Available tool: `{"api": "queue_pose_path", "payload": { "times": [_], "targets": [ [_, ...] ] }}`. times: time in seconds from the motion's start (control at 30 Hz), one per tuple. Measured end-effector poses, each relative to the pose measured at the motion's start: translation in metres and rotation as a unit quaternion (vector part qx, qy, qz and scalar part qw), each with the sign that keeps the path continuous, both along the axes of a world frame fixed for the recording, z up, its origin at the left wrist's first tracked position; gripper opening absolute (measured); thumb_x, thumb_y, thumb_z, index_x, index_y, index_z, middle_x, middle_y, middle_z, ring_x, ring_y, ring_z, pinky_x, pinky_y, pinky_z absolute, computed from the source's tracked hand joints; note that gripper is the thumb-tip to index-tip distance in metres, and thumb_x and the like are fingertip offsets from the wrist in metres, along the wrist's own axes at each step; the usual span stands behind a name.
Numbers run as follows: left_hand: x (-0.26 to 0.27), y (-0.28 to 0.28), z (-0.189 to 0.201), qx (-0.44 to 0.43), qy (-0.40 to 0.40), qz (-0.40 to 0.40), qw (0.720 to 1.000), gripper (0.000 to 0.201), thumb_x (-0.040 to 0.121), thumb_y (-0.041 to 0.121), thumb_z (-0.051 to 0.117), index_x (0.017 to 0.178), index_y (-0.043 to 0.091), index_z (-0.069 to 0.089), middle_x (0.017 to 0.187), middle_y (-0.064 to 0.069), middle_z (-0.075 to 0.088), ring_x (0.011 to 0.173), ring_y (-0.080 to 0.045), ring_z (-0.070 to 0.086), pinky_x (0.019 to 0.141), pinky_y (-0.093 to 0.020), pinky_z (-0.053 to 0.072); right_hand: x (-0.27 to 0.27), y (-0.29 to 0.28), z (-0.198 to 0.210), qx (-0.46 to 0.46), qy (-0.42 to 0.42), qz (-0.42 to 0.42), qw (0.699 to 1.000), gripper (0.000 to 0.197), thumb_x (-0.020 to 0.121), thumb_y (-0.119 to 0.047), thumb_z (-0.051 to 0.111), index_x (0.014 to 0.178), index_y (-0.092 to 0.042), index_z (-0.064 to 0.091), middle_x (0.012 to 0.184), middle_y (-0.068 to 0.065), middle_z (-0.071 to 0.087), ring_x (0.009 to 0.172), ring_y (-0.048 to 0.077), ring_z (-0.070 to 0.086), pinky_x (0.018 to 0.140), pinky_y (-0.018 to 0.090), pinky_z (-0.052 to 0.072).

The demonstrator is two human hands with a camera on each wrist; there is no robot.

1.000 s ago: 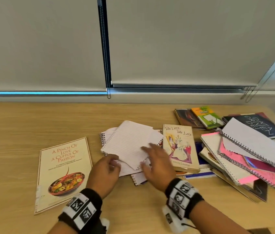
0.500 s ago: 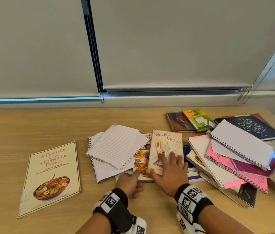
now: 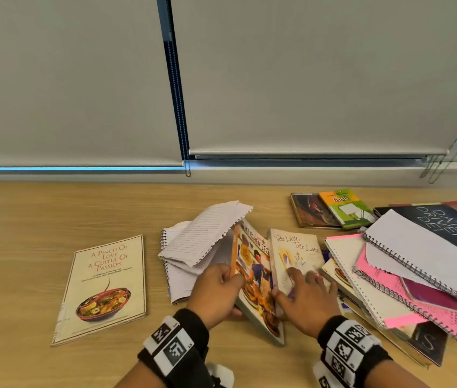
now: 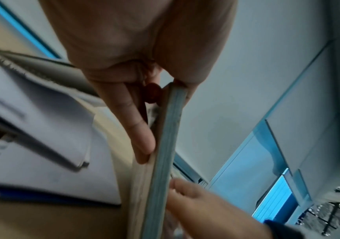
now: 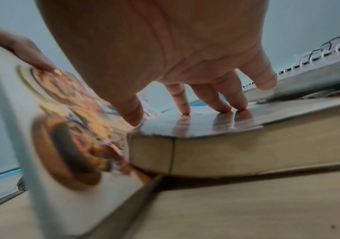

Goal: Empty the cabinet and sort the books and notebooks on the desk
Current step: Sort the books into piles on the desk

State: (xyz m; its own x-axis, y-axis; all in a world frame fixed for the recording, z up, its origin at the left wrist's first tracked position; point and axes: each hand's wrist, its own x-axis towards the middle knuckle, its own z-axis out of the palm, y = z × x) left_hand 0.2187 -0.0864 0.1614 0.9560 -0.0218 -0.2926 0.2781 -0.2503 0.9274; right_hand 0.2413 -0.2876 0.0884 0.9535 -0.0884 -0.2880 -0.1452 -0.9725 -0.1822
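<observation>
My left hand [image 3: 217,289] grips the left edge of a colourful kitchen cookbook [image 3: 255,278] and holds it tilted up on its long side. In the left wrist view my fingers [image 4: 142,139] lie along the cookbook's page edge [image 4: 162,153]. My right hand [image 3: 304,296] presses flat on the cream "Tulle Little, Tulle Late" book [image 3: 296,249], which leans against the raised cookbook. In the right wrist view straight fingertips [image 5: 224,108] rest on that cream book's glossy cover [image 5: 216,124], beside the tilted cookbook [image 5: 62,116]. White spiral notebooks with loose lined pages [image 3: 204,236] lie just left of my left hand.
"A Pinch of Love" cookbook [image 3: 104,287] lies flat at the left. A messy pile of spiral notebooks and pink pages [image 3: 406,278] fills the right, with a black "Data Driven" book [image 3: 443,225], a green tennis book [image 3: 345,210] and a dark book [image 3: 307,210] behind. The wooden desk [image 3: 53,214] ends at a blind-covered window.
My left hand has taken hold of the kitchen cookbook's edge and raised it from flat to tilted, pushing the lined pages up. My right hand stays on the cream book.
</observation>
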Motion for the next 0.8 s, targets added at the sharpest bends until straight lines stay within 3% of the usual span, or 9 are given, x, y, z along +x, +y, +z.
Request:
{"api": "queue_pose_path", "payload": {
  "times": [0.13,0.23,0.33,0.43,0.47,0.57,0.67,0.73,0.8],
  "targets": [
    [-0.006,0.016,0.029,-0.003,-0.035,-0.023,0.999,0.028,0.091,0.013,0.06,0.067,0.011,0.046,0.075,-0.008,0.07,0.071,-0.018,0.073,0.059,-0.035,0.06,-0.009,0.01,0.005,0.029,-0.008,-0.039,0.999,0.083,0.086,-0.078,0.016,0.153,-0.029,0.015,0.162,0.011,0.011,0.15,0.029,0.0,0.117,0.059,-0.003],
    [-0.014,0.035,0.047,-0.053,-0.049,-0.016,0.997,0.034,0.093,0.007,0.058,0.064,0.012,0.04,0.065,-0.001,0.067,0.065,-0.015,0.072,0.057,-0.033,0.06,-0.014,0.027,0.021,0.189,-0.028,-0.089,0.977,0.098,0.078,-0.085,0.019,0.154,-0.024,0.014,0.16,0.007,0.023,0.147,0.027,0.018,0.119,0.052,0.014],
    [-0.024,0.063,0.06,-0.101,-0.07,-0.009,0.992,0.031,0.094,0.008,0.058,0.066,0.008,0.045,0.067,-0.001,0.07,0.064,-0.014,0.07,0.054,-0.031,0.058,-0.021,0.049,0.04,0.458,0.003,-0.184,0.87,0.097,0.068,-0.09,0.041,0.142,-0.028,0.042,0.133,0.0,0.06,0.118,0.019,0.059,0.104,0.039,0.041],
    [-0.034,0.103,0.059,-0.136,-0.088,0.009,0.987,0.04,0.08,0.029,0.072,0.076,-0.005,0.051,0.076,-0.011,0.066,0.069,-0.02,0.064,0.061,-0.038,0.059,-0.024,0.076,0.062,0.679,0.071,-0.217,0.698,0.037,0.088,-0.041,0.058,0.114,-0.015,0.065,0.104,0.006,0.075,0.09,0.021,0.07,0.079,0.038,0.054],
    [-0.037,0.119,0.055,-0.137,-0.087,0.016,0.987,0.045,0.075,0.035,0.075,0.079,-0.005,0.053,0.079,-0.013,0.066,0.071,-0.023,0.063,0.063,-0.039,0.058,-0.022,0.087,0.068,0.709,0.083,-0.205,0.669,0.028,0.089,-0.023,0.059,0.111,-0.007,0.066,0.098,0.011,0.075,0.081,0.022,0.071,0.069,0.036,0.056],
    [-0.048,0.173,0.026,-0.094,-0.051,0.038,0.994,0.033,0.087,0.028,0.072,0.089,-0.002,0.058,0.092,-0.016,0.074,0.082,-0.026,0.07,0.07,-0.042,0.061,-0.014,0.131,0.069,0.676,0.083,-0.151,0.716,0.031,0.086,0.007,0.056,0.116,-0.001,0.06,0.092,0.014,0.074,0.071,0.023,0.071,0.058,0.033,0.058],
    [-0.061,0.22,-0.014,-0.012,0.006,0.074,0.997,0.015,0.096,0.026,0.06,0.104,0.013,0.064,0.096,-0.006,0.074,0.068,-0.023,0.069,0.064,-0.037,0.058,-0.004,0.186,0.056,0.589,0.075,-0.073,0.801,0.042,0.088,0.011,0.054,0.118,-0.019,0.058,0.1,0.003,0.075,0.088,0.021,0.072,0.075,0.038,0.059],
    [-0.065,0.25,-0.04,0.06,0.02,0.105,0.992,0.008,0.096,0.03,0.058,0.098,0.024,0.063,0.083,0.002,0.07,0.058,-0.013,0.061,0.058,-0.032,0.051,0.002,0.228,0.049,0.543,0.084,-0.028,0.835,0.039,0.086,0.009,0.056,0.108,-0.024,0.058,0.106,-0.001,0.072,0.095,0.017,0.07,0.083,0.037,0.058],
    [-0.061,0.274,-0.063,0.173,0.03,0.101,0.979,0.021,0.096,0.039,0.054,0.089,0.021,0.06,0.077,0.004,0.065,0.063,-0.013,0.059,0.063,-0.032,0.049,0.018,0.26,0.034,0.495,0.071,0.007,0.866,0.038,0.085,0.006,0.055,0.102,-0.028,0.056,0.111,-0.001,0.068,0.098,0.015,0.066,0.087,0.036,0.056]
  ]
}}
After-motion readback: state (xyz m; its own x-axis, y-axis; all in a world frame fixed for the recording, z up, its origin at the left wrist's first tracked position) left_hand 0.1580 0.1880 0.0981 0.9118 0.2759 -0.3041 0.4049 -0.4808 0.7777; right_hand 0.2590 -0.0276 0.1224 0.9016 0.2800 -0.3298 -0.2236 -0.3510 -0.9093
